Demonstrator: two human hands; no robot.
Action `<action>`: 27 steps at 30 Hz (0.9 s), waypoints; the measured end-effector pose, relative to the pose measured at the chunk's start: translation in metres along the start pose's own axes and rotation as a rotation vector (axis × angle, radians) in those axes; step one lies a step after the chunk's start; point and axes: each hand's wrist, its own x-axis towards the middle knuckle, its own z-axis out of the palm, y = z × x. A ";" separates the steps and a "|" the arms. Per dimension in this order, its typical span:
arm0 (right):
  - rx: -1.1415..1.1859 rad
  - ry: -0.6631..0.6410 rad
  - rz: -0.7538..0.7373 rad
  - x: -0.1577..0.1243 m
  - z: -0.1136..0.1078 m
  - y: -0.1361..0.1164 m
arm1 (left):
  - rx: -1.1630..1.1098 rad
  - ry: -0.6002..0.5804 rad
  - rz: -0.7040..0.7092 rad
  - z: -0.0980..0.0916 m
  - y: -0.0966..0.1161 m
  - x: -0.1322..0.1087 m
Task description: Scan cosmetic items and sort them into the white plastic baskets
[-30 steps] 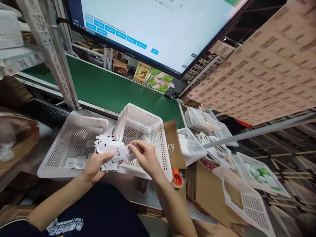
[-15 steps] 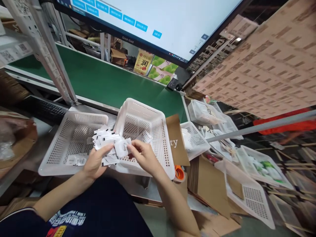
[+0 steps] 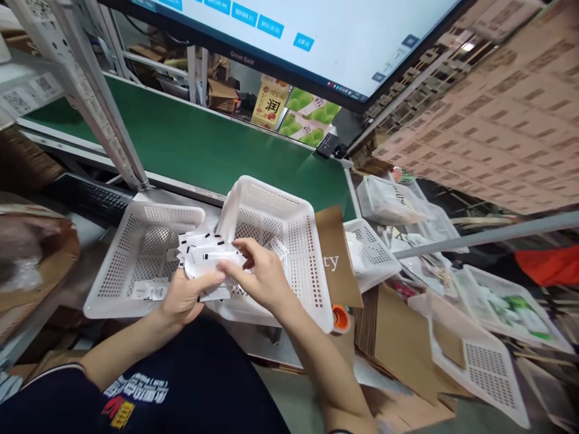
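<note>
A fanned bunch of small white packets (image 3: 210, 250) with black marks is clutched in my left hand (image 3: 185, 295), its thumb pressed on top. My right hand (image 3: 265, 274) is closed at the right side of the bunch, thumb and fingers pinching a white packet there. Both hands are above two white perforated baskets. In the left basket (image 3: 106, 271) lie a few similar white packets (image 3: 151, 289). The right basket (image 3: 301, 241) also has a printed white packet (image 3: 277, 247) inside, partly hidden by my right hand.
Behind the baskets runs a green conveyor belt (image 3: 203, 144), with a monitor (image 3: 289, 42) overhead. A keyboard (image 3: 93, 196) is at the left. Cardboard (image 3: 339, 259), an orange tape roll (image 3: 341, 317) and more white baskets (image 3: 491, 374) stand to the right.
My right hand has shifted over the bunch, and the loose packet it held out in front now lies against the others. The whole view has turned slightly.
</note>
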 end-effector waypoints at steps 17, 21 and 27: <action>0.196 -0.043 0.286 -0.019 -0.028 0.034 | -0.112 0.125 0.023 -0.008 0.014 -0.002; 0.055 0.025 0.140 -0.023 -0.016 0.019 | -0.119 0.101 0.028 0.000 0.013 -0.006; 0.316 -0.052 0.149 -0.019 -0.001 0.006 | -0.181 0.111 0.057 -0.002 0.009 -0.003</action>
